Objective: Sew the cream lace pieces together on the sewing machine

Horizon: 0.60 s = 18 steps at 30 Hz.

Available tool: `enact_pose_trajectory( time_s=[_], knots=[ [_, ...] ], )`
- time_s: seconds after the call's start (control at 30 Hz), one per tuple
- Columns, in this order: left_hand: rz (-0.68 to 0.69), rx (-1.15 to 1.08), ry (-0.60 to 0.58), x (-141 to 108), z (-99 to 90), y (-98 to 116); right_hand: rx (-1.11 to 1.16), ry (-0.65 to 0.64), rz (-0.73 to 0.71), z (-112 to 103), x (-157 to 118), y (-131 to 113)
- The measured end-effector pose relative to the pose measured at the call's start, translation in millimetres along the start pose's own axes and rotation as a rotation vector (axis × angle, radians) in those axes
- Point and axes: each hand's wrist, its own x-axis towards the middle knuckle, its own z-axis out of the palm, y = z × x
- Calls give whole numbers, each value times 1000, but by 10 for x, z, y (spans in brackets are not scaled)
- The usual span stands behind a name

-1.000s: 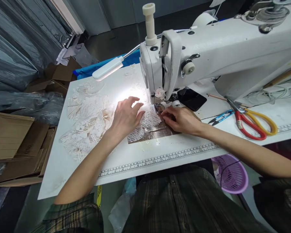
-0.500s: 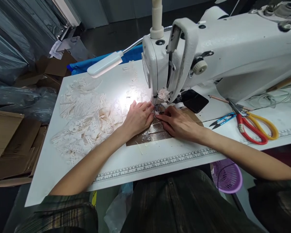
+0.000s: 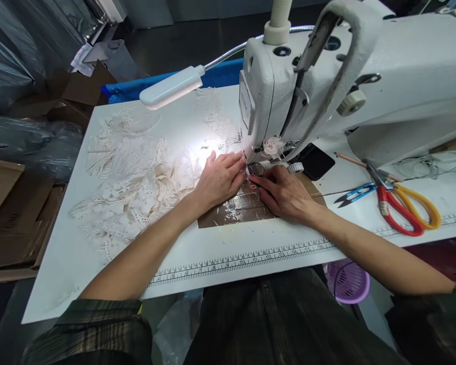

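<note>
My left hand (image 3: 221, 177) lies palm down on white lace fabric (image 3: 137, 187) just left of the sewing machine's needle area, fingers extended. My right hand (image 3: 283, 190) is beside the presser foot, its index finger and thumb brought together low over the brown plate (image 3: 239, 210); what they hold, if anything, is too small to make out. The white sewing machine (image 3: 262, 91) stands over both hands, with a pale fabric flower (image 3: 272, 146) near its needle bar. Gathered lace spreads across the table left of my left hand.
A lit lamp (image 3: 173, 87) hangs over the lace. Right of the machine head are a black phone (image 3: 314, 161), blue snips (image 3: 355, 194) and red-and-yellow scissors (image 3: 401, 205). A ruler strip (image 3: 243, 262) runs along the table's front edge. Cardboard boxes (image 3: 19, 218) stand at the left.
The view has shifted, so the machine appears larger and further right. Both hands remain close to the needle area. A small red mark now shows beside my right fingertips.
</note>
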Motion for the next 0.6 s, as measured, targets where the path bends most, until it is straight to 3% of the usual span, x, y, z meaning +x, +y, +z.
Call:
enact_pose_trajectory(
  time_s=[0.13,0.23,0.33,0.6],
  knots=[
    [24,8,129,-31,29,-8,12,9,-12,0,-30,14],
    [188,-50,211,-57,49,-38,62,21,-2,-7,-57,30],
    [281,-109,201,-70,55,-60,154,20,33,-22,-85,49],
    [167,-124,67,-73,-12,-7,311,30,202,-97,-109,18]
  ],
)
